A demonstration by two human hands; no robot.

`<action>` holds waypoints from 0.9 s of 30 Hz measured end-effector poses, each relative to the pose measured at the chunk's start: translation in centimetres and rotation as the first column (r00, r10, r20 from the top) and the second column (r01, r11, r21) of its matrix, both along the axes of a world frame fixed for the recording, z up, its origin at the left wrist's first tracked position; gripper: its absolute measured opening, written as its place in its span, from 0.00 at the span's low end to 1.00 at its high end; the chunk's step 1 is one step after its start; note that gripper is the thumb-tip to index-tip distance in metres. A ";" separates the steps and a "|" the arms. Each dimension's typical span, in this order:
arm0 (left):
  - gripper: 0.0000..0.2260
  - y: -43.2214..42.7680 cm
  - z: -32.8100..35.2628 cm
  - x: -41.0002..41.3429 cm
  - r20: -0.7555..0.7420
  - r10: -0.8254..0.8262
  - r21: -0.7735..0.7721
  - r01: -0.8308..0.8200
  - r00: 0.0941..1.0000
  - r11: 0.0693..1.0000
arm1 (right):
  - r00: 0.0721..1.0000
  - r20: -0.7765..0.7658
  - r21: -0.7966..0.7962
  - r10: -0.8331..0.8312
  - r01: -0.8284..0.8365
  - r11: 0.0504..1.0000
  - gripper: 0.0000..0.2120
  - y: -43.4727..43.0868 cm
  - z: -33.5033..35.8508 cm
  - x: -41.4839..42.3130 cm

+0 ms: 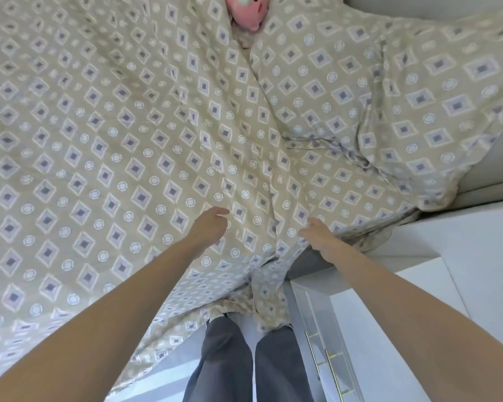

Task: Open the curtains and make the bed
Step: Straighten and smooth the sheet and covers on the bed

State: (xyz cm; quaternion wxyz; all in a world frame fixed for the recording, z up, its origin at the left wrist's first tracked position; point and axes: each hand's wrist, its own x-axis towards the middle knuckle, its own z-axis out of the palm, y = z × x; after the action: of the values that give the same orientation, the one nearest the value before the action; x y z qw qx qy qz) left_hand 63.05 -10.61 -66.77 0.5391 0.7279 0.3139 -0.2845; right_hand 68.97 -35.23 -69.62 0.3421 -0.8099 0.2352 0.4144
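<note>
A beige duvet (128,140) printed with diamonds and circles covers the bed and hangs over the near edge in a bunched fold in front of my legs. A pillow (418,97) in the same print lies at the right. Between duvet and pillow, at the top, a pink plush toy (249,10) peeks out. My left hand (212,224) reaches over the duvet near the edge, its fingers loosely curled and holding nothing. To its right, my right hand (320,236) rests on the duvet beside the bunched fold with fingers relaxed; no grip shows.
A white bedside cabinet (389,329) with brass handles (328,361) stands close at the right, against the bed's corner. My legs in grey trousers (244,358) stand at the bed's edge on a pale floor. A white headboard or wall (447,4) runs along the upper right.
</note>
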 end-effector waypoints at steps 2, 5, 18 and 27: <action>0.18 -0.5 -2.7 0.5 -0.020 0.031 -0.020 -0.031 0.999 0.999 | 0.999 -0.017 0.043 -0.043 0.043 0.998 0.36 -0.1 -2.8 0.5; 0.20 -1.3 -5.1 1.0 -0.072 0.111 -0.048 -0.115 0.991 0.992 | 0.992 -0.024 0.048 -0.125 0.126 0.991 0.43 -0.5 -5.6 0.9; 0.23 -7.7 -8.9 0.2 -0.250 0.076 -0.092 -0.102 0.965 0.991 | 0.999 0.020 0.148 0.034 -0.037 0.988 0.18 -2.0 -6.2 -0.8; 0.11 -3.4 -1.5 -1.7 0.104 0.172 0.359 -0.198 0.980 0.912 | 0.998 0.035 0.210 0.049 -0.056 0.976 0.19 -1.8 1.0 -2.1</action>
State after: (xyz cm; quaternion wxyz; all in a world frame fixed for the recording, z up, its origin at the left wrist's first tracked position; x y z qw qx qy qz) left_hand 61.38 -14.05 -68.31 0.4285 0.7923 0.4102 -0.1427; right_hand 66.88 -37.03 -68.62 0.4186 -0.7808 0.1634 0.4341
